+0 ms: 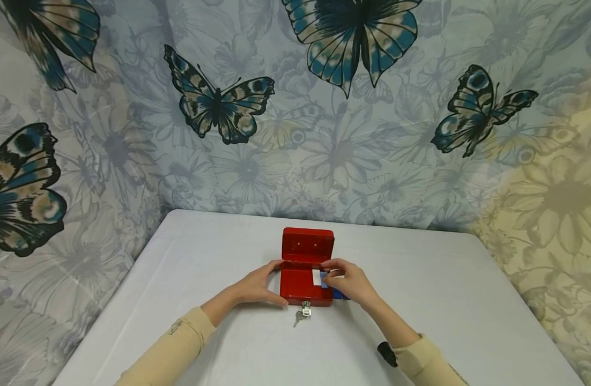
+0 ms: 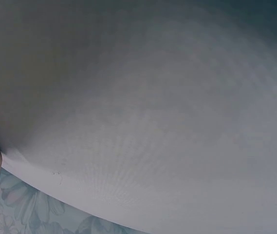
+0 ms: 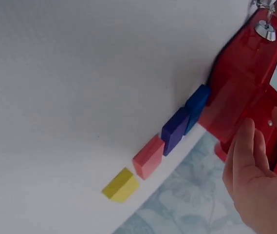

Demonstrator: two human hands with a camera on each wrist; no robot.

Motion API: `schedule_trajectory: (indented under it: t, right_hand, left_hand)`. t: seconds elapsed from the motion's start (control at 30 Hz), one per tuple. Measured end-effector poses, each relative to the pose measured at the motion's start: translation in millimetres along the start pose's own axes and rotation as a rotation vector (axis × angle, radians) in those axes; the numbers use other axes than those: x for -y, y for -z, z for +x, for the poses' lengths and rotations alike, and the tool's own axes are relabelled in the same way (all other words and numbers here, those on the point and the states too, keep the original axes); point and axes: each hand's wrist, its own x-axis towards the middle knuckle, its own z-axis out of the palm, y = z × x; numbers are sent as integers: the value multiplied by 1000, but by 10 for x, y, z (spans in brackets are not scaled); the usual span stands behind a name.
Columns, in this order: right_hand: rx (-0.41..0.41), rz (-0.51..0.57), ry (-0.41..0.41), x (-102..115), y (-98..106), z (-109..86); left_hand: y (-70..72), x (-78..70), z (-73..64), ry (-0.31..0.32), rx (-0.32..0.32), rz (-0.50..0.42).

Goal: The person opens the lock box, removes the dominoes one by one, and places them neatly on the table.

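Observation:
A red cash box point(image 1: 300, 287) lies on the table with its lid point(image 1: 307, 244) raised. My left hand point(image 1: 254, 284) holds the box's left side, thumb at the front corner and fingers at the back. My right hand point(image 1: 348, 279) reaches over the right wall, its fingertips beside a light blue block point(image 1: 324, 280) inside. A white block point(image 1: 316, 277) lies against that one on its left. In the right wrist view, the right hand's fingers and thumb stand apart with nothing showing between them. A key point(image 1: 298, 317) hangs from the lock at the front.
Beside the box, the right wrist view shows a row of blocks: blue point(image 3: 196, 108), purple point(image 3: 175, 130), pink point(image 3: 149, 157) and yellow point(image 3: 121, 185). A white cloth covers the table point(image 1: 218, 236). Butterfly-patterned fabric point(image 1: 257, 177) hangs behind it.

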Motion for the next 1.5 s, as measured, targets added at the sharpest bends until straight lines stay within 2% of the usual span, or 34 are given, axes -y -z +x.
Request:
schedule_trajectory:
  t: [0.23,0.57,0.77,1.03,1.3,1.5]
  right_hand:
    - [25,-53,91,38,-52,46]
    - [39,-125,135,73,-133,54]
    - [39,-225,190,103,-180,54]
    - [77,-317,157,156,-239,70]
    - [88,-388,175,166,-259,75]
    - [103,-387,181,170,-286,61]
  left_hand:
    - [3,6,5,-8,-1,-6]
    - [-6,15,0,-8,0,-9]
    - [-1,9,-7,-3,0,-7]
    - [-14,16,6,11,3,-10]
    - [-9,12,4,-2,-2,-8]
    - [-9,16,2,2,-2,-9]
